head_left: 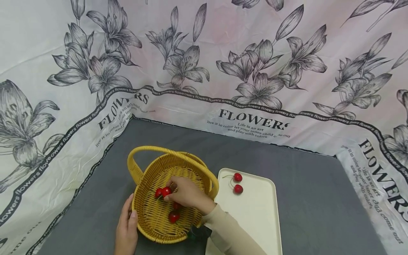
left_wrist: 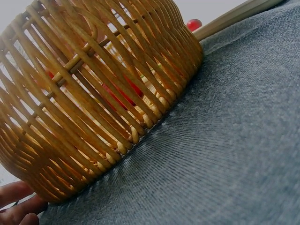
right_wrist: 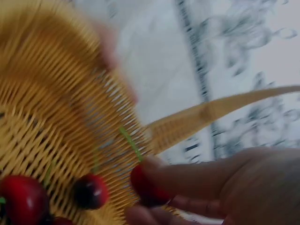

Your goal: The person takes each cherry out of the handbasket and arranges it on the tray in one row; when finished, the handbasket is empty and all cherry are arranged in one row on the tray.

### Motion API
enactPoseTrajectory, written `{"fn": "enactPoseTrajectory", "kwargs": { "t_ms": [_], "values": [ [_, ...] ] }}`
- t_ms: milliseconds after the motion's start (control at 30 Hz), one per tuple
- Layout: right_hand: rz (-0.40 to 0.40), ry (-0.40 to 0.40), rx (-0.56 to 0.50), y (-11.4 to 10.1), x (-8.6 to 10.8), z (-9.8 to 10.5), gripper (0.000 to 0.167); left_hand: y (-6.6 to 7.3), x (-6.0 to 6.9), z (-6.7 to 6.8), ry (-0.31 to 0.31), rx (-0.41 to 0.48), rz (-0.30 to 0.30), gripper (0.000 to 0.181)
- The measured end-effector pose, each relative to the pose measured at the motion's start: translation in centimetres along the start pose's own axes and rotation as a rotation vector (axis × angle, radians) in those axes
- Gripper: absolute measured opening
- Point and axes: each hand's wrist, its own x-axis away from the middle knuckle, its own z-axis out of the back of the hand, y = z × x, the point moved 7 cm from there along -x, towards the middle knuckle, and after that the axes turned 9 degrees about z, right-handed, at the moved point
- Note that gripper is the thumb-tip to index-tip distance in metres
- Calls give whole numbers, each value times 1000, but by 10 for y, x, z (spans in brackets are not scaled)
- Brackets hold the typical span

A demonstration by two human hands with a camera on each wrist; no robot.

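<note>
Inside the yellow basket [head_left: 153, 223], my right hand [head_left: 186, 193] pinches a cherry [right_wrist: 145, 190], likely light and slick, firmness unclear through blur, best gripped mid-body; my left hand [head_left: 126, 223] rests against the basket's outside.

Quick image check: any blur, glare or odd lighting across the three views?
Head: mostly sharp and evenly lit, print on the cloth readable; left wrist: basket looks backlit, light showing through the weave, pale area at the top washed out; right wrist: blurriest, the cloth's print and the basket's far wall smeared, a small glare spot on one loose cherry.
</note>
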Motion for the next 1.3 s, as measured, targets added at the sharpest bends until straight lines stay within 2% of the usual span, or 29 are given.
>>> {"fn": "enactPoseTrajectory", "kwargs": {
  "t_ms": [167,300,400,500,633,767,900,1033,1167,1300],
  "values": [
    [112,-13,-156,-18,35,17,27,-3,0,0,-16,7,26,50],
    [205,3,-195,-30,71,28,30,-3,0,2,-19,9,30,50],
    [222,15,-220,-30,99,35,31,-3,0,4,-8,1,21,50],
    [214,38,-226,-21,124,42,32,-3,1,6,13,-6,7,49],
    [150,93,-217,4,149,52,32,-2,3,7,27,1,-13,48],
    [44,191,-171,37,161,61,28,-2,4,8,44,15,-23,48],
    [-97,313,-107,73,164,65,26,0,4,9,71,-1,-29,48],
    [-226,419,-62,104,163,64,28,2,4,8,64,-11,-34,47],
    [-307,508,-13,125,159,64,29,3,3,4,35,-15,-22,48],
    [-351,563,26,137,159,64,26,3,1,1,17,-23,7,49]
  ]
}}
